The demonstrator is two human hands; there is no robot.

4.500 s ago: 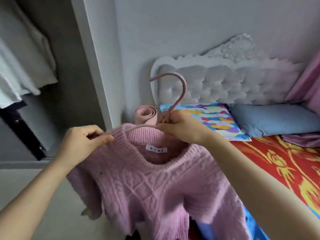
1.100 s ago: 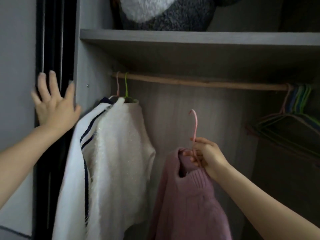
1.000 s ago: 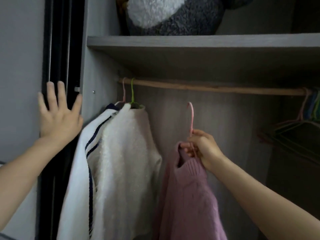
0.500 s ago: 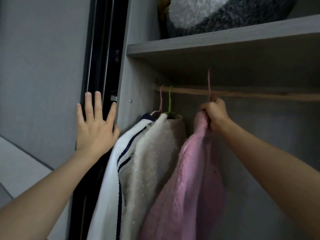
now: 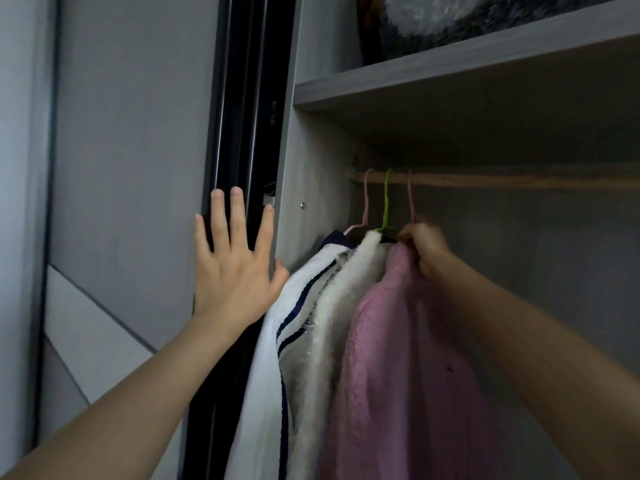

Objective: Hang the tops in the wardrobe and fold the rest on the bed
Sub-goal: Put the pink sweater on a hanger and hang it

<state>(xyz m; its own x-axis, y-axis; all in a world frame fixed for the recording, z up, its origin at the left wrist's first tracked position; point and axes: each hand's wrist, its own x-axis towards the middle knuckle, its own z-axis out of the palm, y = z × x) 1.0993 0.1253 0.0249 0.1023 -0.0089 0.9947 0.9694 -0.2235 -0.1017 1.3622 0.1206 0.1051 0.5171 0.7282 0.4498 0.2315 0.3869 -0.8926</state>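
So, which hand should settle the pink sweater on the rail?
Right. The right hand grips the pink sweater at its hanger, which seems hooked on the rail; the left hand lies flat against the door.

Head camera: single wide-angle view, standing close before the wardrobe (image 5: 311, 202).
It is looking forward and tilting upward, catching the underside of the shelf (image 5: 450, 60) and facing the hanging rail (image 5: 519, 180) from near; the frame is leaning, so the shelf is running slanted.

A fuzzy pink knit sweater (image 5: 398, 341) hangs on a thin pink hanger (image 5: 411, 199) hooked over the wooden wardrobe rail (image 5: 519, 180), touching a cream fleecy top (image 5: 332, 323)
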